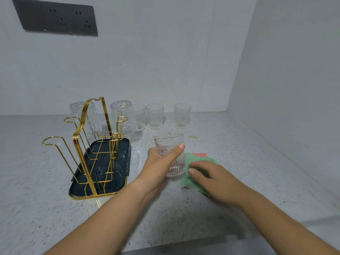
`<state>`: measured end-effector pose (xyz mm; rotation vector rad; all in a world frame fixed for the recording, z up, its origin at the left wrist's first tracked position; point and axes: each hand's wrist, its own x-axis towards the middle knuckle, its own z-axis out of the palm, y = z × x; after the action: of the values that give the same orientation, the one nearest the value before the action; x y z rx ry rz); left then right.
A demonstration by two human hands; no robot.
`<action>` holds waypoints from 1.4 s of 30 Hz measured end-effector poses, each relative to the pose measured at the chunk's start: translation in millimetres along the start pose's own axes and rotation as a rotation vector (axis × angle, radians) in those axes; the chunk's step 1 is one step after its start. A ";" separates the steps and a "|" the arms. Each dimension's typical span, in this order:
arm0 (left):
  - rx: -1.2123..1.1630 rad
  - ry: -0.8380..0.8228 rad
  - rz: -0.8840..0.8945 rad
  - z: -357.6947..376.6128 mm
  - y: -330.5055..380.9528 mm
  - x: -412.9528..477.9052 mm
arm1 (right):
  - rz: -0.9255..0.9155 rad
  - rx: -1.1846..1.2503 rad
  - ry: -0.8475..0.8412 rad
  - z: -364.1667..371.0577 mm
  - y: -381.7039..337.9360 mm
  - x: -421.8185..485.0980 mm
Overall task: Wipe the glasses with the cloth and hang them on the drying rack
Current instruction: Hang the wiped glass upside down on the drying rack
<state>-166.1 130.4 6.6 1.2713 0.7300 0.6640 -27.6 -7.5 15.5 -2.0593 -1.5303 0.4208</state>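
Softly and evenly lit in cool grey-white, from above. Faintly shadowed on the speckled countertop below the forearms. Glinting along the gold wire of the drying rack, mirrored dimly in the polished stone just in front. Sharpest around the held glass; smeared toward the lower corners. Bowed by the wide lens at the edges, with the socket plate skewed at upper left.

place: home kitchen corner | surface: speckled stone tabletop meeting plain white walls | fittings: dark multi-socket outlet panel on the wall | ware: gold wire drying rack on a dark tray, ribbed drinking glasses in a row
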 end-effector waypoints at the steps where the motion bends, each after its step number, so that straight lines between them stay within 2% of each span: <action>1: -0.033 -0.032 -0.021 0.2 2.0 -3.4 | -0.001 0.052 0.031 0.6 -3.3 0.3; 5: -0.186 -0.088 -0.035 -2.1 11.0 -11.0 | -0.040 0.350 0.131 2.9 -17.2 2.9; 10: -0.259 -0.119 0.056 -6.0 38.8 -19.4 | -0.113 0.596 0.196 -1.9 -43.8 4.0; 16: -0.133 -0.049 0.135 -7.2 74.1 -37.6 | -0.172 0.817 0.204 -12.6 -74.1 16.2; 23: 0.041 0.016 0.201 -20.3 122.1 -47.2 | -0.171 1.232 0.195 -28.2 -91.8 26.5; 25: 0.198 0.024 0.263 -25.8 137.6 -44.8 | -0.148 1.226 0.185 -41.2 -91.6 28.8; 28: 0.462 -0.091 0.327 -32.5 161.6 -39.3 | -0.109 1.097 0.200 -64.0 -91.8 32.2; 32: 0.717 -0.282 0.279 -30.6 182.9 -28.7 | -0.067 0.983 0.200 -84.8 -101.6 41.1; 35: 0.808 -0.346 0.248 -31.1 194.7 -20.6 | -0.041 0.895 0.192 -93.9 -116.0 51.8; 38: 0.861 -0.346 0.258 -38.7 208.5 -13.3 | -0.055 0.845 0.188 -99.0 -131.3 68.3; 42: 0.917 -0.204 0.321 -62.5 224.8 0.4 | -0.067 0.863 0.171 -85.0 -154.1 101.9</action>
<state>-224.4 207.3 219.1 2.2973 0.6817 0.4384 -70.8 102.4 181.0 -1.3213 -1.0382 0.7060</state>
